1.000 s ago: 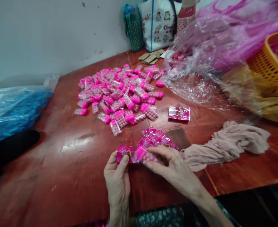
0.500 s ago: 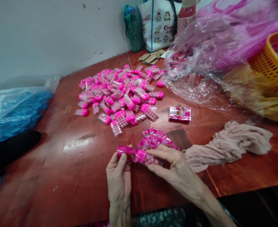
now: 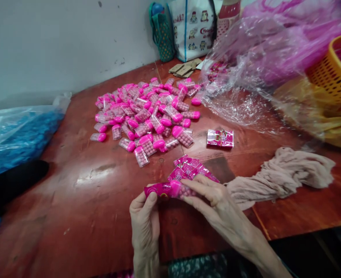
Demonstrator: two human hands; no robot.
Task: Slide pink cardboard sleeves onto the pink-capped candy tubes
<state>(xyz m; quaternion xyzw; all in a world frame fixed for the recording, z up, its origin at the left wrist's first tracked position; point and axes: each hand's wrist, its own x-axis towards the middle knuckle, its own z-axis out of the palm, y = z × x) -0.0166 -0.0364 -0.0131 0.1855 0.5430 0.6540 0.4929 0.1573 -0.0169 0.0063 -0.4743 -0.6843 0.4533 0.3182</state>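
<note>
My left hand pinches the left end of a pink printed sleeve between thumb and fingers. My right hand grips the clear end of a small container filled with pink balls. Its pink cap meets the sleeve's right end; whether the cap is inside the sleeve is too small to tell. Just behind my hands, several flat pink sleeves lie fanned on the red table. Farther back is a heap of similar capped containers.
A banded pink packet lies right of the heap. A beige cloth is at the right, below clear plastic and a yellow basket. A bag of blue items and a black object are at the left.
The sleeve and container have come into a straighter line, and the sleeve looks flatter and tilted. Both hands keep their grips. The view has shifted slightly.
</note>
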